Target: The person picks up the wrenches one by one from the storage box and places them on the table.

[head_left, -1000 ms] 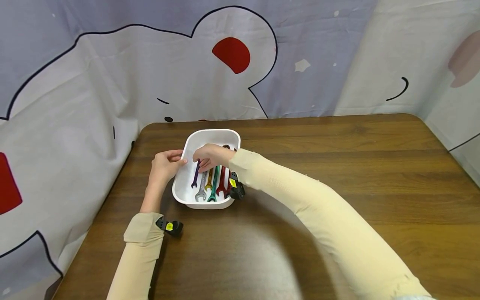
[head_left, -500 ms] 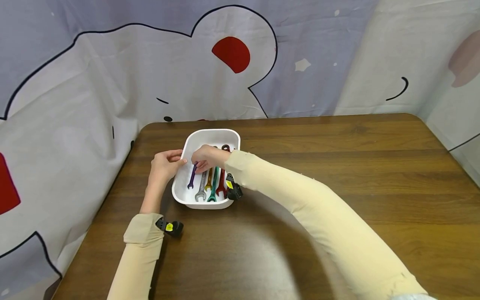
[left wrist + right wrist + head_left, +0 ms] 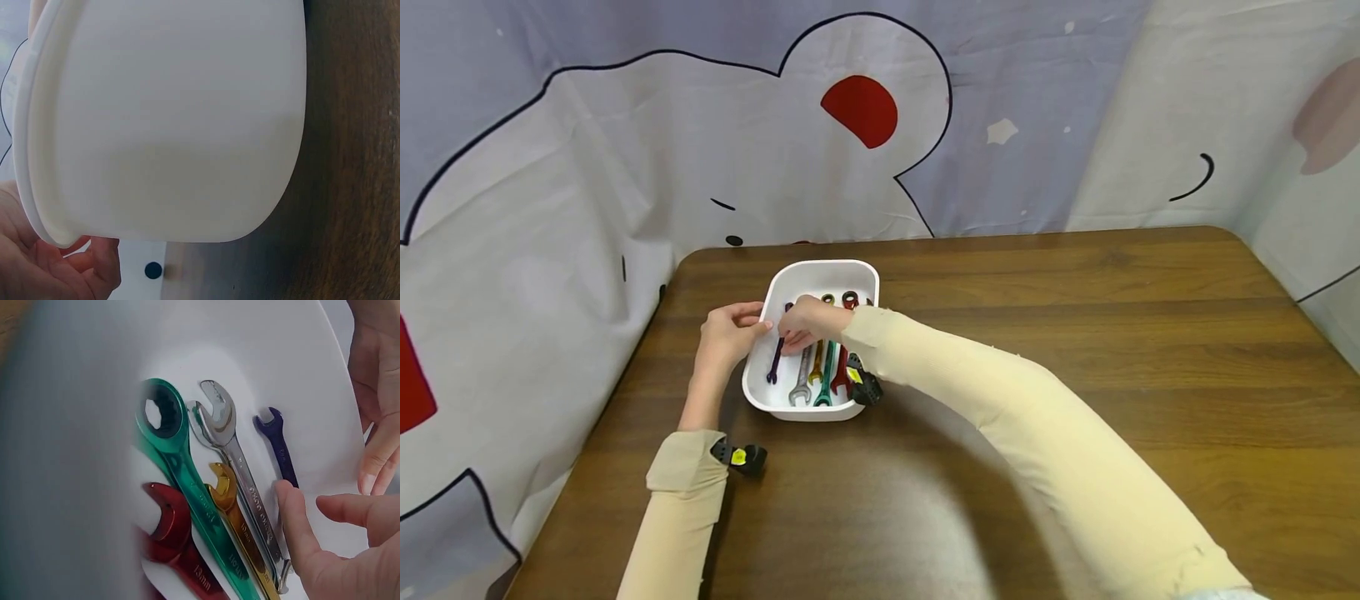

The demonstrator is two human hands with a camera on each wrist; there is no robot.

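Observation:
A white plastic tray [image 3: 758, 392] holds several coloured wrenches side by side. Along its left side lies a small purple wrench [image 3: 281, 447], open jaw towards the person. My right hand [image 3: 805, 323] reaches into the tray, its index finger [image 3: 297, 519] over the purple wrench's shaft and the thumb apart from it. Beside that wrench are a silver wrench [image 3: 244, 469], a gold wrench [image 3: 234, 515], a green wrench [image 3: 190, 478] and a red wrench [image 3: 181, 544]. My left hand [image 3: 726, 336] holds the tray's left rim, thumb on the edge and fingers against the outside.
The tray stands on a brown wooden table [image 3: 1075, 358], near its far left corner. A patterned curtain [image 3: 700, 150] hangs behind and to the left. Each wrist carries a small black camera, such as the left wrist camera [image 3: 748, 459].
The purple wrench has shifted left, away from the silver one, as my right hand moved left with it; its fingers have since parted. My left hand stays on the rim.

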